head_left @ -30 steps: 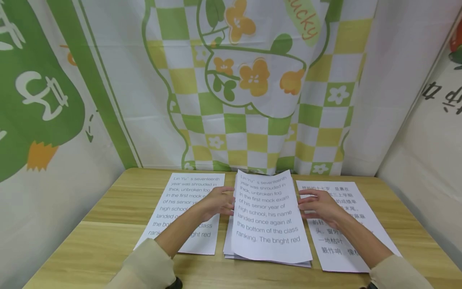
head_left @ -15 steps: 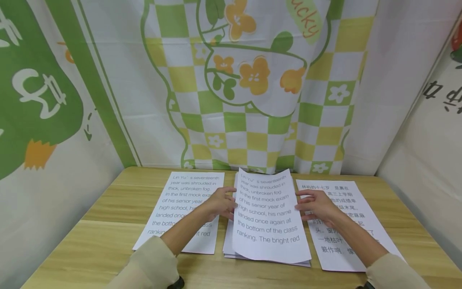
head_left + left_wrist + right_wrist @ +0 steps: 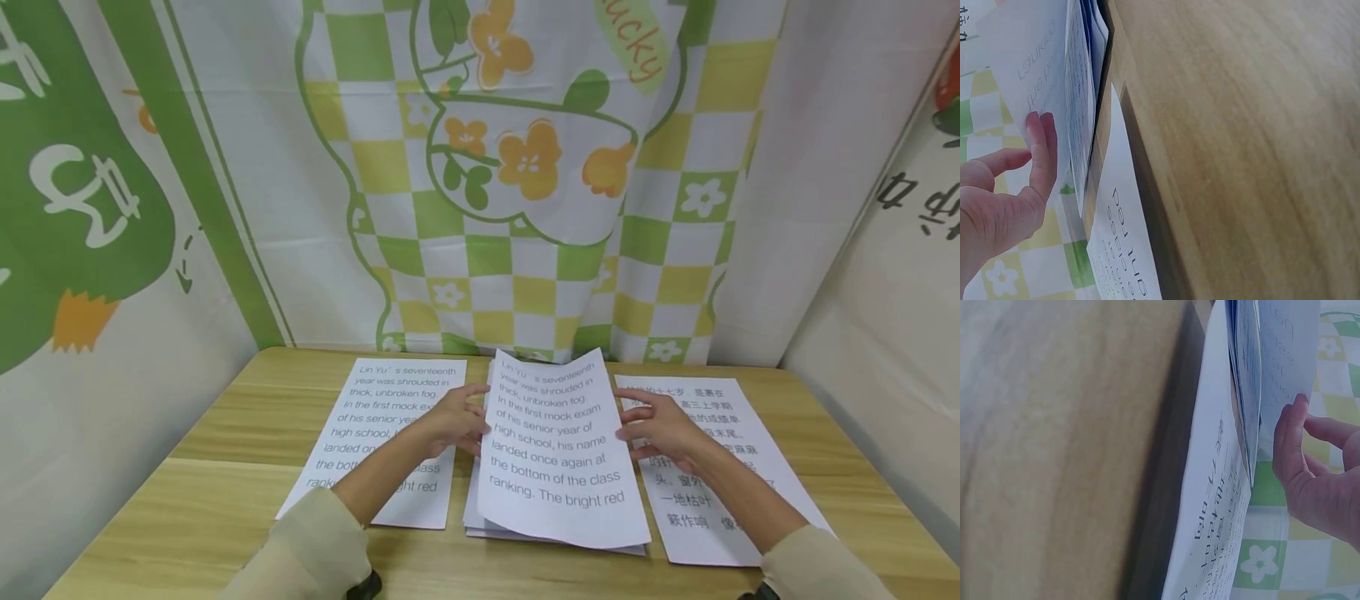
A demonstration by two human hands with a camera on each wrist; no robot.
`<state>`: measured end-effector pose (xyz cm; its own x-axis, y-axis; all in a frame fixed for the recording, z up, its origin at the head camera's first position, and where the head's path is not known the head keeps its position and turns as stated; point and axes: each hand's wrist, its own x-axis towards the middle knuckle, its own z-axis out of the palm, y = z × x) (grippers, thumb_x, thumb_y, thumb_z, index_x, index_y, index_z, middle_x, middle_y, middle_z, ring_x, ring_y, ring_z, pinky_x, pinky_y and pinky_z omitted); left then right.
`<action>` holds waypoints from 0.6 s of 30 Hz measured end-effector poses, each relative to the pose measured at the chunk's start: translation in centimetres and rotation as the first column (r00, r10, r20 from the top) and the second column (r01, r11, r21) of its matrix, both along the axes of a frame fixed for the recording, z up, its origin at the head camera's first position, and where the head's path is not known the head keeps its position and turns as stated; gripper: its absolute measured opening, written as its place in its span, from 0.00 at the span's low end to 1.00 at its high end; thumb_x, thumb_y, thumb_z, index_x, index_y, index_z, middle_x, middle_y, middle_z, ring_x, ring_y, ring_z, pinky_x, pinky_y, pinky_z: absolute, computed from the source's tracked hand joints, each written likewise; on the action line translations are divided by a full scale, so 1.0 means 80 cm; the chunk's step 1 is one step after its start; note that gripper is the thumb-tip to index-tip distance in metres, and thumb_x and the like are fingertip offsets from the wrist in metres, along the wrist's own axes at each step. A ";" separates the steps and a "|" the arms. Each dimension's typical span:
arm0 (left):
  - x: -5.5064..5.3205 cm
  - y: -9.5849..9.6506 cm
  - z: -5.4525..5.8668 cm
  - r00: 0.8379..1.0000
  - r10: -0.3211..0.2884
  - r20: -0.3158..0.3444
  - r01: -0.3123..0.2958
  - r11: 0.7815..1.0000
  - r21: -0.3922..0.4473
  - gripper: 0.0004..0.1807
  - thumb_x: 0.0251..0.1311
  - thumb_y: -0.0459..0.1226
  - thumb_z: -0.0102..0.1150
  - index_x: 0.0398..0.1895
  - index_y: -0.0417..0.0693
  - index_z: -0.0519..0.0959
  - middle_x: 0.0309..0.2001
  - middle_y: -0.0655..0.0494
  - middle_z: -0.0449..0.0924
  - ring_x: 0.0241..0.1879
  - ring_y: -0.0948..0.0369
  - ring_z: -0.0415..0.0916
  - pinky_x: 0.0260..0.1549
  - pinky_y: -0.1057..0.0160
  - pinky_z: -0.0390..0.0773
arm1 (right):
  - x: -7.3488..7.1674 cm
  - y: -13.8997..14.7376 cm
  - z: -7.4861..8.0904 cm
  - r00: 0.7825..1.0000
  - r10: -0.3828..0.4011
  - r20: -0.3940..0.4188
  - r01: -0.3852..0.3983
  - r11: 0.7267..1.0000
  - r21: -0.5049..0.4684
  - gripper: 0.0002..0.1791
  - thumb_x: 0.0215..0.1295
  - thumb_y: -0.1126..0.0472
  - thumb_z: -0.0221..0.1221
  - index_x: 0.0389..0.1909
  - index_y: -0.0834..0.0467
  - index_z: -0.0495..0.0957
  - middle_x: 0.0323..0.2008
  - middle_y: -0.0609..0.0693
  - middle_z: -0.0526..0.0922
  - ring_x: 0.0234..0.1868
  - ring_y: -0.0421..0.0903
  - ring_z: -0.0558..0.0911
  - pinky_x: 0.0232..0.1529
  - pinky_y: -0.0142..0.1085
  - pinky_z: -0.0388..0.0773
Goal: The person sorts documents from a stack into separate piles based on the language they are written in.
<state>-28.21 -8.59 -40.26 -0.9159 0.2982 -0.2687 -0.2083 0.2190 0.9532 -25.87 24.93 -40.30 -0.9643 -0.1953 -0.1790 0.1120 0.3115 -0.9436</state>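
Note:
A printed sheet of paper [image 3: 555,450] with English text is raised over the middle stack, its upper corners bent up. My left hand [image 3: 453,423] holds its left edge between thumb and fingers, and my right hand [image 3: 663,429] holds the right edge the same way. In the left wrist view the left hand [image 3: 1013,194] has its fingertips against the sheet's underside. The right hand [image 3: 1316,469] shows likewise in the right wrist view. Under the sheet, the paper stack [image 3: 474,518] peeks out at the left and bottom.
A second English sheet [image 3: 420,500] lies on the wooden table [image 3: 202,475] at the left, partly under my left forearm. To the right is a sheet with Chinese text [image 3: 697,542], beneath my right forearm. A checked, flowered curtain [image 3: 525,258] hangs behind the table.
Both hands stay at the sheet's edges, with small shifts of the fingers. The sheet's lower left corner has moved slightly left.

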 end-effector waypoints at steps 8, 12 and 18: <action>-0.002 -0.009 0.007 1.000 0.003 -0.016 -0.003 1.000 -0.014 0.45 0.59 0.16 0.57 0.81 0.42 0.57 0.44 0.41 0.83 0.34 0.53 0.84 0.33 0.56 0.90 | -0.003 0.000 0.007 1.000 0.025 -0.011 -0.025 0.999 -0.043 0.46 0.63 0.74 0.64 0.81 0.62 0.54 0.52 0.61 0.80 0.42 0.48 0.86 0.38 0.42 0.90; -0.003 -0.017 0.011 1.000 0.001 -0.031 -0.002 1.000 -0.015 0.45 0.59 0.17 0.57 0.81 0.42 0.57 0.47 0.39 0.83 0.35 0.53 0.85 0.35 0.55 0.90 | -0.005 -0.003 0.011 0.999 0.039 -0.023 -0.040 0.996 -0.075 0.46 0.64 0.74 0.63 0.81 0.61 0.53 0.54 0.62 0.79 0.43 0.47 0.86 0.39 0.42 0.90; -0.005 -0.028 0.012 0.999 0.037 -0.039 -0.038 0.999 -0.020 0.44 0.61 0.19 0.58 0.80 0.43 0.58 0.50 0.38 0.81 0.35 0.55 0.83 0.37 0.56 0.89 | -0.009 -0.009 0.014 0.998 0.050 -0.028 -0.053 0.992 -0.118 0.46 0.65 0.74 0.62 0.82 0.59 0.53 0.55 0.61 0.78 0.44 0.48 0.85 0.40 0.42 0.89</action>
